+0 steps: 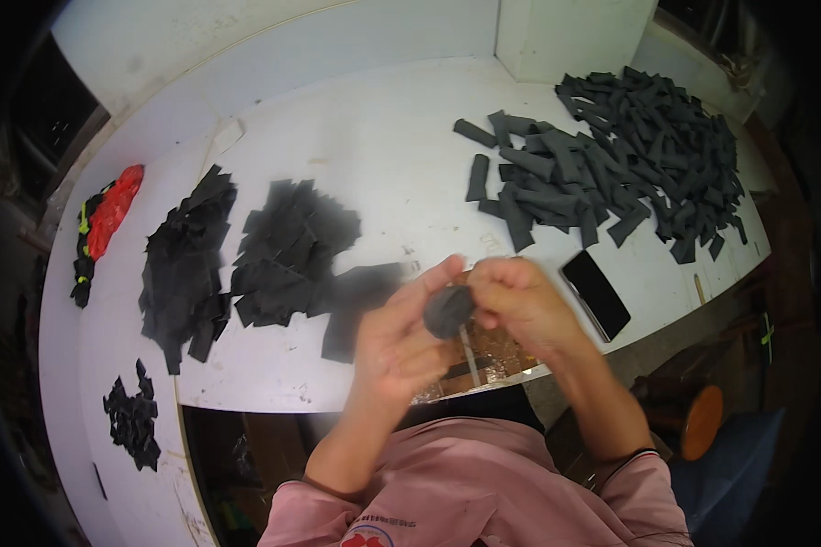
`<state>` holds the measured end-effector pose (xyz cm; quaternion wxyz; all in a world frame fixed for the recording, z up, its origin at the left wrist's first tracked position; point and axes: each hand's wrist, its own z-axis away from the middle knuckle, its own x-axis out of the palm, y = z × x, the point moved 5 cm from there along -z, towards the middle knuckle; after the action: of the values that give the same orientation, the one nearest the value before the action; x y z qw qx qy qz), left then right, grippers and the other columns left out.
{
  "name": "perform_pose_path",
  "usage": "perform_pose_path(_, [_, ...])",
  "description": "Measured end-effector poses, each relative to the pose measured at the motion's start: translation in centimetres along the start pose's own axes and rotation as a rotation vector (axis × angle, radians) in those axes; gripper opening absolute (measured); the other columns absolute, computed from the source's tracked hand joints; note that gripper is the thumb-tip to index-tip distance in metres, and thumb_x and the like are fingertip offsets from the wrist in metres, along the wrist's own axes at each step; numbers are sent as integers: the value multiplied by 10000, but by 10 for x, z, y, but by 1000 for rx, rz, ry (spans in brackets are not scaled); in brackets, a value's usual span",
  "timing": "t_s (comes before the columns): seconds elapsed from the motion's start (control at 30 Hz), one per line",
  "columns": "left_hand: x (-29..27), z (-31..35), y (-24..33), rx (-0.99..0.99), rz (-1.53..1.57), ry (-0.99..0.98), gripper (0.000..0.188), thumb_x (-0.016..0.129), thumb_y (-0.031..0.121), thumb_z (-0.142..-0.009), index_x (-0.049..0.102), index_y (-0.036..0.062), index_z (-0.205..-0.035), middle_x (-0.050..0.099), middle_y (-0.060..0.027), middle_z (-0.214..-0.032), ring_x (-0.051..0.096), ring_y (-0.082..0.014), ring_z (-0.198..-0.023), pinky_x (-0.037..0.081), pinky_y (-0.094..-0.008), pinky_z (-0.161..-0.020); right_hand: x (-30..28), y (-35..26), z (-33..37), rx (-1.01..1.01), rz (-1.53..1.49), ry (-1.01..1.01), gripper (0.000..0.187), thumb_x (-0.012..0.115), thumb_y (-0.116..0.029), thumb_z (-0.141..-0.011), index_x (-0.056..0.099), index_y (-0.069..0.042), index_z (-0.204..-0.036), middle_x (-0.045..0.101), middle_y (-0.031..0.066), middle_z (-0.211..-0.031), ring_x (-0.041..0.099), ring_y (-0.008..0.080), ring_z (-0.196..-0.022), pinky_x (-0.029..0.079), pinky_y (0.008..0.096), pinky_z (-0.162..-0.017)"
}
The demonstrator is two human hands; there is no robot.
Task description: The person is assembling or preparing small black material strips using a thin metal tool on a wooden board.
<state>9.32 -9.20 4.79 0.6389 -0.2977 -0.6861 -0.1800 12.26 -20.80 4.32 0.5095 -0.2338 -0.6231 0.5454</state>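
The R hand (524,305) has its thumb and fingers bent in, pinching the R edge of a small dark cloth pc (448,313), which is up in the air between both hands, over the near edge of the white surface (383,128). The L hand (397,342) is right by its other side, w/ the pointing finger stretched out and the low ones bent; it's blurry there, so I can't tell if they press on the cloth or just sit behind it. To do this bit well, I'd keep the R pinch small and snug, let the L hand hold up the soft round part, and work the edge a little at a time, bc a hard tug could pull it out of shape. I'd also keep both wrists off the flat black pc (365,290) just beside the L hand, so it doesn't slide. As for things that hold stuff: a crumpled red bag (114,211) lies far over on the left; what's in it is hidden, and dark stuff w/ yellow-green bits lies right against it. Below the hands is a brown box-like space w/ shiny clear plastic (497,351) in it. The rest has no box: 2 flat black piles (187,264), a little pile (132,419) near the left edge, and a big heap of dark gray tube-like pcs (611,164) on the right, w/ a phone (596,295) near it.
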Motion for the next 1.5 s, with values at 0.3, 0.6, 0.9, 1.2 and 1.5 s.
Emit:
perform_pose_path(0.3, [-37,0,9,148,241,287,376,339,0,-819,378,-67,-1187,518,-113,-670,338,-65,-323,291,-182,-286,-4,31,-13,25,67,-60,150,522,-154,-809,520,-66,-688,471,-40,-638,421,37,-537,337,174,-508])
perform_pose_path(0.6, [-41,17,22,288,-999,437,404,477,40,-806,399,-17,-1199,557,-76,-908,470,-64,-549,363,-173,-443,-13,65,-16,146,-120,-65,148,529,-174,-815,548,-51,-735,486,-30,-654,467,59,-563,381,187,-541])
perform_pose_path(0.9, [15,14,15,761,-1333,225,96,577,25,-767,572,-14,-854,599,-136,-898,548,-184,-894,412,-293,-808,21,-30,11,-664,965,188,229,617,-237,-727,562,-17,-757,493,61,-609,512,163,-657,413,268,-552])
perform_pose_path(1.2, [-11,11,14,584,-1254,301,136,613,50,-750,562,-10,-859,596,-139,-916,569,-186,-810,437,-292,-763,7,14,7,-548,1328,43,258,620,-281,-706,562,-29,-700,520,85,-627,529,245,-622,419,352,-521])
perform_pose_path(1.5, [13,-16,7,235,-1800,363,77,628,9,-719,607,-24,-785,558,-40,-799,460,-61,-683,367,-197,-593,0,28,8,-469,1074,52,182,488,-147,-770,544,-24,-893,558,168,-768,541,357,-723,444,387,-621])
